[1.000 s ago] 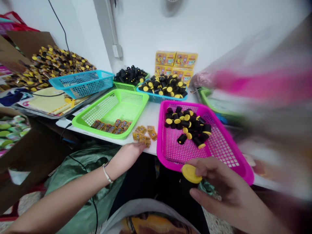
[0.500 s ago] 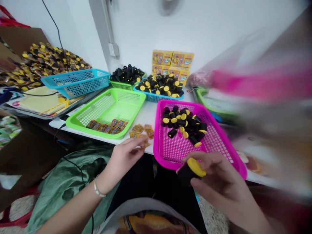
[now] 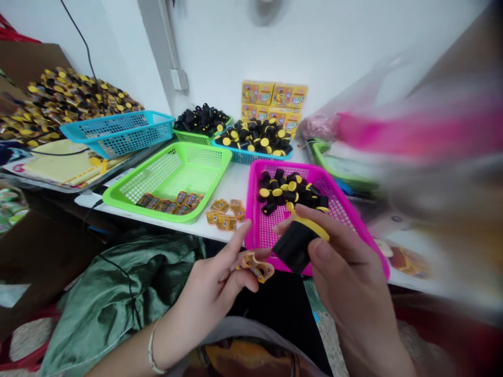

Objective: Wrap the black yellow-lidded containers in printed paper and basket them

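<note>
Between the thumb and fingers of my left hand is a printed yellow label sleeve, bent into an open loop. My right hand grips a small black canister with a yellow lid, tilted with its black end toward the sleeve. Sleeve and canister are close but apart. Beyond them, the pink basket contains several similar black canisters with yellow ends. Several flat printed sleeves lie on the white table left of that basket. Canisters wearing printed sleeves lie along the near side of the green basket.
Behind stand a blue basket of canisters, another green basket of black ones and stacked yellow boxes. A blue basket sits at left before a large heap of canisters. Blurred clear plastic hangs at right.
My left hand has moved right and toward me from the loose sleeves, carrying one sleeve that is now opened out. My right hand has brought the canister slightly left and up, nearer to it.
</note>
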`<action>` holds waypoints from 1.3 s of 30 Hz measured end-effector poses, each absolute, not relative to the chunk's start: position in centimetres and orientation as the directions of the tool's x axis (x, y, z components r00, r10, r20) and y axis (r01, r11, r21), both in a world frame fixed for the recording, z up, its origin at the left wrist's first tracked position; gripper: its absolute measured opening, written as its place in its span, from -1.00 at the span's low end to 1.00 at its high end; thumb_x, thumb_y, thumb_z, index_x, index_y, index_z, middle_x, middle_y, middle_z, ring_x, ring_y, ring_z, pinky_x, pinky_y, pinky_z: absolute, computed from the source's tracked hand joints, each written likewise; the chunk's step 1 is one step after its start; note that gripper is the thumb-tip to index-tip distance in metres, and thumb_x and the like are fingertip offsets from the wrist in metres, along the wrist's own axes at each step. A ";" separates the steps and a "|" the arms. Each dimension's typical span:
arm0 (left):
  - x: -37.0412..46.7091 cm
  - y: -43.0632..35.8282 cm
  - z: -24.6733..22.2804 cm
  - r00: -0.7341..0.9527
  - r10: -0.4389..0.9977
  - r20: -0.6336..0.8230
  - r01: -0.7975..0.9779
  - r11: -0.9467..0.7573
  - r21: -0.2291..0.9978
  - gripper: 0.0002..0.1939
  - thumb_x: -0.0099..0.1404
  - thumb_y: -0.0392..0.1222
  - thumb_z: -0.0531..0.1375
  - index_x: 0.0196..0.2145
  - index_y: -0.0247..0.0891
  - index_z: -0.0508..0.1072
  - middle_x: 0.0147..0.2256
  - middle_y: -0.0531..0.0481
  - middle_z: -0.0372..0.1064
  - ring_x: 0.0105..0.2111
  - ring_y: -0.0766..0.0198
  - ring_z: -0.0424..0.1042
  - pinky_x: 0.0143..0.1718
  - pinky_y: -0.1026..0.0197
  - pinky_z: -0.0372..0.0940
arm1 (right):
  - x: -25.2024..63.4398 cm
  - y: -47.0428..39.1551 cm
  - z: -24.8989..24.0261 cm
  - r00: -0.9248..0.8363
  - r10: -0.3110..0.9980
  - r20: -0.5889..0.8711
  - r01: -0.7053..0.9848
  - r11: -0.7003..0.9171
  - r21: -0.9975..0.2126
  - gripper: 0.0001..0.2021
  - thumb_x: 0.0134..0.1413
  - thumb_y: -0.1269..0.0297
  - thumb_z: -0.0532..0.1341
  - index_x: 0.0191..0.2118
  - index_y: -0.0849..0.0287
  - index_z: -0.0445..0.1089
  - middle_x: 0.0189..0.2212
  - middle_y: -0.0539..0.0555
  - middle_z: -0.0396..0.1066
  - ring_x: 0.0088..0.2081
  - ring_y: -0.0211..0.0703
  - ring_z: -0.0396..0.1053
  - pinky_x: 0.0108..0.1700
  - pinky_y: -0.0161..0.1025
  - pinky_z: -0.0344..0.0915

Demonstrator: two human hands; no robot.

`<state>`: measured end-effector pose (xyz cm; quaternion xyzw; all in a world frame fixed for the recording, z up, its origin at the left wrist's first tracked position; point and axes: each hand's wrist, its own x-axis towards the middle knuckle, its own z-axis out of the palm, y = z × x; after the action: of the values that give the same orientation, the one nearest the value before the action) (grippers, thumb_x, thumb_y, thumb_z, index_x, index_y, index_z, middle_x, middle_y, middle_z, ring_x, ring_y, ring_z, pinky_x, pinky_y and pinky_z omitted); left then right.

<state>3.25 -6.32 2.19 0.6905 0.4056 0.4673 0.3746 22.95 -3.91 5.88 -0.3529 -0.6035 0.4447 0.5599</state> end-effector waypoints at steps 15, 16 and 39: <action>3.5 -6.7 2.4 0.101 0.915 0.391 -0.144 -0.375 0.916 -0.11 0.28 -0.38 0.36 0.39 0.19 0.09 -0.07 0.03 0.64 -0.17 0.27 0.64 -0.05 0.29 0.50 | 22.9 -3.5 5.3 -0.295 0.870 0.395 0.082 0.435 -0.896 -0.65 0.04 0.20 0.48 -0.01 -0.20 0.57 -0.09 0.00 0.62 -0.06 -0.09 0.57 0.02 -0.15 0.51; 3.6 -6.7 2.6 0.103 0.930 0.352 -0.198 -0.328 0.924 -0.11 0.26 -0.38 0.38 0.39 0.15 0.10 -0.08 0.00 0.64 -0.16 0.25 0.64 -0.05 0.29 0.50 | 23.0 -3.4 5.3 -0.304 0.859 0.412 0.053 0.447 -0.893 -0.62 0.00 0.22 0.50 -0.03 -0.22 0.57 -0.07 -0.01 0.60 -0.04 -0.10 0.56 0.04 -0.16 0.50; 5.2 -5.0 2.6 -0.003 0.978 0.207 -0.527 -0.178 0.831 -0.11 0.01 -0.43 0.50 0.18 0.04 0.22 -0.25 0.19 0.46 -0.30 0.41 0.57 -0.25 0.43 0.46 | 21.5 -4.0 2.7 -0.421 0.558 0.715 0.412 0.820 -0.397 -0.36 0.13 0.42 0.34 0.29 0.06 0.17 0.16 0.19 0.40 0.21 -0.01 0.35 0.25 -0.05 0.36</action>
<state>5.23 -4.95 2.60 0.4055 0.2780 0.6515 0.5779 21.51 -3.96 2.73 -0.2890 -0.8391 0.0805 0.4538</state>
